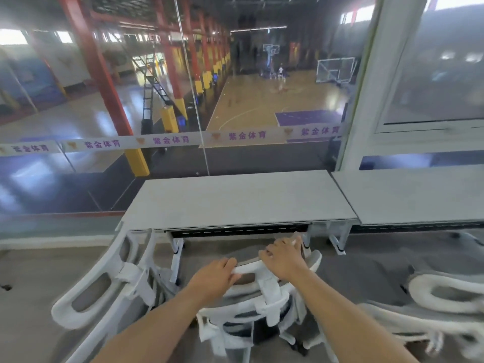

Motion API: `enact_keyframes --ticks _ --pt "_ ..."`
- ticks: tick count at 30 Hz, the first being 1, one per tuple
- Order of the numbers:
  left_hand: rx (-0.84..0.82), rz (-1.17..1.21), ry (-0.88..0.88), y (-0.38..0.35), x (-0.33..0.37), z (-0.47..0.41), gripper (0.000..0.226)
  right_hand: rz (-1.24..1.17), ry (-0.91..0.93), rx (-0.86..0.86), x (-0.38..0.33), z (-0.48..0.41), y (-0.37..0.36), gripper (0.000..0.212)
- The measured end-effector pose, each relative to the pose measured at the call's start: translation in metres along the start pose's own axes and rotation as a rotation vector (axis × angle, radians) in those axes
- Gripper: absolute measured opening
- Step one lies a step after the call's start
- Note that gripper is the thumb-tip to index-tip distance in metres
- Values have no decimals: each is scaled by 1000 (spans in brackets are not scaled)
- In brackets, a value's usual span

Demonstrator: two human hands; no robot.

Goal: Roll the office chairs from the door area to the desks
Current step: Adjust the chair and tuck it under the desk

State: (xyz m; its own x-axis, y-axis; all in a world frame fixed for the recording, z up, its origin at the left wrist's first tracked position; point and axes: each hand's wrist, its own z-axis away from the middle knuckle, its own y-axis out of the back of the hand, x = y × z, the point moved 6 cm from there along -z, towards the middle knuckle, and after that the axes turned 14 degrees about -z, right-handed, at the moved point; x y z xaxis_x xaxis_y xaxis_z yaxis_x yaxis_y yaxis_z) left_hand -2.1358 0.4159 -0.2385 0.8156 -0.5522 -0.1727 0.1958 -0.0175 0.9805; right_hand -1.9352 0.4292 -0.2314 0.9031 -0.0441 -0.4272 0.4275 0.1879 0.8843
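**Grip.** The left hand [214, 275] and the right hand [284, 260] both hold the top rail of the office chair [271, 286]. The fingers [227, 263] of each hand are curled over the rail and grip it. The hands sit side by side, the right slightly further forward. In all likelihood this two-point hold on the highest part of the backrest gives steering control and lets the push run through the frame to the castors, which are mostly hidden below.

**Position.** The chair stands on the floor [31, 271] with its back to the person, its seat facing the bench [241, 200]. It is near the front edge of the bench, roughly centred, and not yet tucked under. A left chair [128, 273] stands at the bench's left corner, tilted in this wide view. A right chair [416, 289] stands in front of the second bench [408, 195]. Both benches are set against the glass wall [157, 100], so chairs can only approach from this side.

**Containers.** The only holder in view is a dark slotted tray [241, 229] beneath the bench top. Its contents cannot be determined.
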Motion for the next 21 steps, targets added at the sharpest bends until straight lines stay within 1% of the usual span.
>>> enact_keyframes --ticks 3,5,7,11,17,21 --pt "-38 39 7 -7 -37 7 39 -58 -50 14 -28 6 -12 62" --pt "-37 41 5 -6 -49 9 43 -62 -73 38 -39 10 -18 65" --pt "-8 29 5 -5 -54 15 47 -71 -92 45 -47 14 -24 66" --pt "30 30 51 -19 -53 28 63 -83 -113 67 -54 24 -32 66" --pt "89 -22 51 -23 -39 39 60 -30 -102 98 -47 40 -35 67" --pt "68 -29 97 -22 -38 53 62 11 -126 67 -52 46 -36 68"
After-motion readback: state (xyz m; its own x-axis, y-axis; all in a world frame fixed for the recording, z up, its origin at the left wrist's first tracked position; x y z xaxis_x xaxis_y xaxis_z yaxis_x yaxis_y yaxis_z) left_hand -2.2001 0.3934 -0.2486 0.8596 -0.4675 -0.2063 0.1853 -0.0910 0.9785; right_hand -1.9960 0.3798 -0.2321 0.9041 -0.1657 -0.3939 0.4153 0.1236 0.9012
